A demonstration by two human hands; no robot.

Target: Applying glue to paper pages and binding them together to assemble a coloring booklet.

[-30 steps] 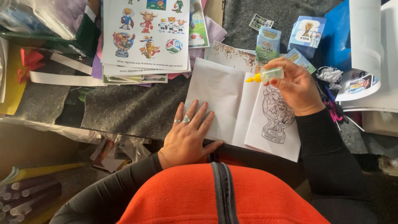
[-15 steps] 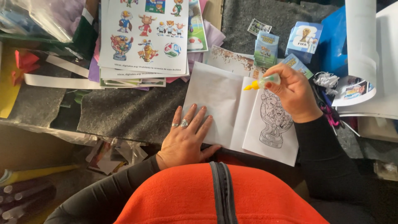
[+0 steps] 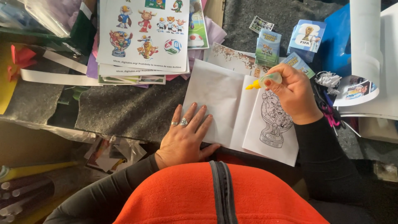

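Note:
A folded white paper booklet (image 3: 222, 99) lies open on the grey felt surface, its right page (image 3: 271, 128) showing a black line drawing of a mascot on a trophy. My left hand (image 3: 184, 137), wearing rings, presses flat on the booklet's lower left corner. My right hand (image 3: 292, 93) holds a small clear glue bottle (image 3: 265, 80) with a yellow nozzle, tilted so the tip points left over the fold near the top of the pages.
Sheets of colourful mascot stickers (image 3: 145, 33) are stacked at the back left. Small blue card packets (image 3: 286, 45) lie at the back right beside a blue folder and a rolled white sheet (image 3: 365, 41). Red paper (image 3: 20, 58) and plastic wrappers sit at the left.
My right hand has shifted slightly with the glue bottle along the top of the fold. My left hand stays pressed on the booklet.

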